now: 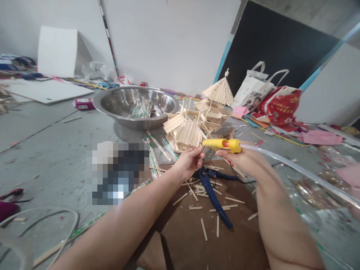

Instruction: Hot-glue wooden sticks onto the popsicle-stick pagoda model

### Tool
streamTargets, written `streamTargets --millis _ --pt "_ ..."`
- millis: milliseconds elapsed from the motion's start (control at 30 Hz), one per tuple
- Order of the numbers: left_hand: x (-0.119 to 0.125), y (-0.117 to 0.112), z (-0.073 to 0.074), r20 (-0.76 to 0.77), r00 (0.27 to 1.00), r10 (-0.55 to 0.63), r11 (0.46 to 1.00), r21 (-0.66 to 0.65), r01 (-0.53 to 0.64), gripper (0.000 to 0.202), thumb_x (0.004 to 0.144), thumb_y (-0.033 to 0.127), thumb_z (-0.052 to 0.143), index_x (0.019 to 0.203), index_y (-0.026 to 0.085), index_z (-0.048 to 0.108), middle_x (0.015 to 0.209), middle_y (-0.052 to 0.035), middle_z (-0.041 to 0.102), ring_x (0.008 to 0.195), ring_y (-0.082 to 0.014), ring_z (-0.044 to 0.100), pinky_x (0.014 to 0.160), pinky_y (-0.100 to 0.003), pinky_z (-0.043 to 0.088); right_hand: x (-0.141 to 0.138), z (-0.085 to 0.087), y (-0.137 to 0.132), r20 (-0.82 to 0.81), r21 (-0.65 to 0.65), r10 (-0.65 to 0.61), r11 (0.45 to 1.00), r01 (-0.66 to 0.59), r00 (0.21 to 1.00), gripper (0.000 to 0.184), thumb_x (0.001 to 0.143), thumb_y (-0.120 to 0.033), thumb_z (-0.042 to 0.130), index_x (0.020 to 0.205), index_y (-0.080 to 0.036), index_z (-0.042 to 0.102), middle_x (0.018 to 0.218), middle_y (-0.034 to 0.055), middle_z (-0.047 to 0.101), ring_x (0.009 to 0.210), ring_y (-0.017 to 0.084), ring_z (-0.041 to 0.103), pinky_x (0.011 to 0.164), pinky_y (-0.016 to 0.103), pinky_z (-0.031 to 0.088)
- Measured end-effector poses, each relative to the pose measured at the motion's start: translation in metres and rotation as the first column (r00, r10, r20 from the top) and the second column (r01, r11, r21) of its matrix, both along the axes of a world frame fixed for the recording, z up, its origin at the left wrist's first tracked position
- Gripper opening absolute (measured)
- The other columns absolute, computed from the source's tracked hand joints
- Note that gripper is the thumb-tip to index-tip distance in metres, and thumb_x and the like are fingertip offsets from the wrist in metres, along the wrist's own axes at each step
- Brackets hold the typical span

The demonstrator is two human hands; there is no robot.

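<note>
My right hand is closed around a yellow glue gun with a long clear glue stick trailing out to the right. Its nozzle points left at a model pavilion built of wooden sticks. My left hand is pinched, fingertips touching the lower edge of the model's stick roof just beside the nozzle. Blue-handled cutters lie under my hands on brown cardboard strewn with several cut stick pieces.
A large steel bowl holding wrapped chopsticks sits behind the model. More chopsticks lie on the grey floor. A white bag and a red bag stand at the right with coloured paper. White boards lean at the back left.
</note>
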State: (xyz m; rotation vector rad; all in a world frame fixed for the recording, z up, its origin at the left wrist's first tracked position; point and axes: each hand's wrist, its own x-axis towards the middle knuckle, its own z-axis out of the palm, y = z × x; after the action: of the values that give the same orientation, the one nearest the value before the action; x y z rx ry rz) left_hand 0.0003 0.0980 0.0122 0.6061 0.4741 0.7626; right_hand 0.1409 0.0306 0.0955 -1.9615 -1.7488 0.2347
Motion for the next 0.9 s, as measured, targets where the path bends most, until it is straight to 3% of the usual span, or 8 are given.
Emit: streamTargets --millis 300,900 --pt "0.0001 0.0003 -0.0005 0.001 1.0 -0.005 1.0 -0.004 0.005 0.014 0.066 0.022 0.059 0.062 0.014 0.047 0.05 0.0051 0.053 0.03 -0.0039 0.04 0.032 -0.017 0.029 0.001 -0.0028 -0.0002 -0.006 0.036 0.036 0.999 -0.035 0.999 0.035 0.058 -0.057 0.055 0.071 -0.025 0.058 0.07 -0.0002 0.063 0.062 0.019 0.057 0.054 0.031 0.042" --pt "-0.0005 0.0015 -0.002 -0.012 1.0 -0.002 0.999 -0.032 0.002 0.017 0.065 0.023 0.059 0.061 0.015 0.045 0.05 0.0059 0.052 0.031 -0.0036 0.039 0.033 -0.017 0.027 0.0048 -0.0038 0.0031 0.092 0.103 -0.054 0.994 0.045 0.994 0.04 0.061 -0.059 0.05 0.077 -0.024 0.059 0.072 0.0023 0.064 0.064 0.019 0.057 0.051 0.029 0.041"
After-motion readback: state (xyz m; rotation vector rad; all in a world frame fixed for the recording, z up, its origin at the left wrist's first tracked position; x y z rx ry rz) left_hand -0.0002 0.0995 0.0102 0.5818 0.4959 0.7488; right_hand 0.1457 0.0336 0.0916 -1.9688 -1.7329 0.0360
